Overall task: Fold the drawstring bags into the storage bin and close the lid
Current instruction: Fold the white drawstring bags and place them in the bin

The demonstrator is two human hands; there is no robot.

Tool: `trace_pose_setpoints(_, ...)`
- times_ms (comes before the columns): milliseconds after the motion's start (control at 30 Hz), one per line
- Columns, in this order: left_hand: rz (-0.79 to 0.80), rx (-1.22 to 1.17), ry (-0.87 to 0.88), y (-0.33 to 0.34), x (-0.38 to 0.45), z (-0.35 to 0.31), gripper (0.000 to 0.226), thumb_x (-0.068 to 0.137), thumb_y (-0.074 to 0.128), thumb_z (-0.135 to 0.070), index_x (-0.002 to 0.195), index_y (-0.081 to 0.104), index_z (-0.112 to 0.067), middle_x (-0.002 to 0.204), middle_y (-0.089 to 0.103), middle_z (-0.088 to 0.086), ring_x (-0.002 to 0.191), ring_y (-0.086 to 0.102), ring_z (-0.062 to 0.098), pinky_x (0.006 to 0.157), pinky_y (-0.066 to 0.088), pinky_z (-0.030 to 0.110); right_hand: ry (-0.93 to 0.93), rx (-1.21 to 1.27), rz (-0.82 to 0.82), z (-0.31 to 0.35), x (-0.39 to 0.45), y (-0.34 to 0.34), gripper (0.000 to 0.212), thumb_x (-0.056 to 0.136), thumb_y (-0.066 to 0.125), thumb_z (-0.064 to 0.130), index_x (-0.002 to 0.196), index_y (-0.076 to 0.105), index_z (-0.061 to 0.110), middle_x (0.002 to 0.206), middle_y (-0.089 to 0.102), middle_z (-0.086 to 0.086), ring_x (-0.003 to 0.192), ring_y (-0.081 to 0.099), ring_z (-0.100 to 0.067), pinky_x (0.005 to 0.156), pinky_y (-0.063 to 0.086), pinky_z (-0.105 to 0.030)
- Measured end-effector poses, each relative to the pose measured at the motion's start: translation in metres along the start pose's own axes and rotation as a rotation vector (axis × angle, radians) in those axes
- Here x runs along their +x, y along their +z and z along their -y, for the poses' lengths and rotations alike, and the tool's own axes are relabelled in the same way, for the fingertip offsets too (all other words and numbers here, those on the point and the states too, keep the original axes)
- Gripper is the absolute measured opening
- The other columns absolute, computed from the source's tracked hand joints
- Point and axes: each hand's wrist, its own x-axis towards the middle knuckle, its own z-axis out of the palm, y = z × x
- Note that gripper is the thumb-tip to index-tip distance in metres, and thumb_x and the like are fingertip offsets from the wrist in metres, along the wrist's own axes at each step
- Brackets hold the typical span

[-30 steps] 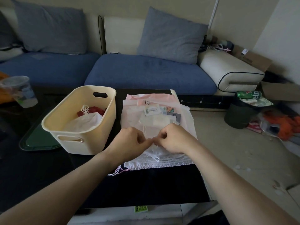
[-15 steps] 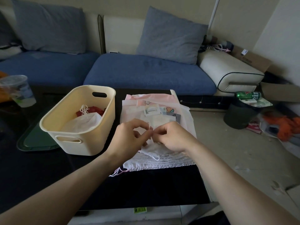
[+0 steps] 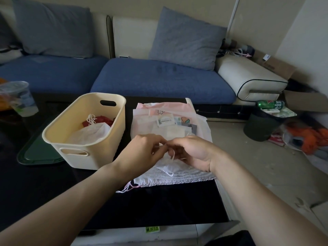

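- On the dark glossy surface (image 3: 53, 183) in front of the blue sofa (image 3: 159, 80), the job looks maybe a third done, going by what's lying where.
- The cream plastic storage bin with cut-out handles (image 3: 99, 153) sits open on the left side. I'd guess two bags are already in there: a white one (image 3: 88, 134) on top and a red one (image 3: 101, 120) peeking out behind it.
- The dark green lid-looking tray (image 3: 33, 155) lies flat under and beside the bin, so closing hasn't happened yet.
- Just right of the bin is the stack of pale pink and white drawstring bags (image 3: 165, 110), several left to fold.
- The small white mesh drawstring bag (image 3: 168, 166) on top of the stack is the one being worked on.
- The left hand (image 3: 142, 153) and right hand (image 3: 193, 151) meet over it, fingers of both curled and pinching its thin white cord (image 3: 173, 155).
- Compared with half a second ago: the left fingers were lifted and a bit spread, now they've come down and closed in against the right hand. Bin and stack haven't budged.
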Motion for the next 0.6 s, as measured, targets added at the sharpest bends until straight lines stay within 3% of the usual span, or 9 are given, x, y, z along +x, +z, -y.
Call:
trace_pose_setpoints(100, -0.035, 0.139, 0.025, 0.007, 0.001, -0.001, 0.017, 0.095, 0.062, -0.024, 0.1, 0.071, -0.011, 0.075, 0.05, -0.009, 0.064, 0.051, 0.012, 0.061, 0.046, 0.031, -0.016, -0.021, -0.142, -0.003, 0.005, 0.009, 0.02, 0.093, 0.066, 0.025, 0.081, 0.077, 0.013, 0.063, 0.059, 0.001, 0.059, 0.052, -0.011, 0.066, 0.04, -0.029)
trace_pose_setpoints(200, -0.091, 0.169, 0.009, 0.011, 0.001, -0.001, 0.015, 0.09, 0.066, -0.021, 0.098, 0.073, -0.011, 0.073, 0.041, -0.015, 0.061, 0.042, 0.008, 0.058, 0.035, 0.024, -0.042, -0.081, -0.211, -0.006, 0.005, 0.017, 0.026, 0.09, 0.071, 0.026, 0.087, 0.079, 0.002, 0.058, 0.058, 0.001, 0.056, 0.052, -0.01, 0.065, 0.042, -0.027)
trace_pose_setpoints(267, -0.148, 0.173, 0.009, 0.009, 0.0, -0.003, 0.016, 0.086, 0.071, -0.02, 0.098, 0.073, -0.01, 0.073, 0.042, -0.014, 0.062, 0.041, 0.008, 0.059, 0.035, 0.023, -0.054, -0.106, -0.258, -0.005, 0.005, 0.017, 0.028, 0.088, 0.07, 0.023, 0.086, 0.076, -0.003, 0.057, 0.059, 0.001, 0.052, 0.051, -0.01, 0.063, 0.043, -0.026)
trace_pose_setpoints(433, -0.205, 0.173, 0.068, 0.003, 0.0, -0.013, 0.017, 0.084, 0.075, -0.017, 0.098, 0.066, -0.01, 0.067, 0.04, -0.013, 0.056, 0.042, 0.014, 0.05, 0.046, 0.034, -0.045, -0.066, -0.321, -0.002, 0.005, 0.013, 0.026, 0.091, 0.063, 0.02, 0.068, 0.073, 0.011, 0.056, 0.062, -0.001, 0.047, 0.052, -0.011, 0.057, 0.043, -0.026)
trace_pose_setpoints(600, -0.128, 0.184, 0.17, 0.001, 0.0, -0.011, 0.006, 0.089, 0.072, -0.017, 0.091, 0.076, -0.014, 0.068, 0.06, -0.003, 0.054, 0.051, 0.015, 0.049, 0.046, 0.034, -0.078, -0.105, -0.268, -0.004, 0.006, 0.003, 0.025, 0.087, 0.066, 0.016, 0.062, 0.07, 0.013, 0.056, 0.061, -0.001, 0.048, 0.052, -0.01, 0.052, 0.041, -0.021)
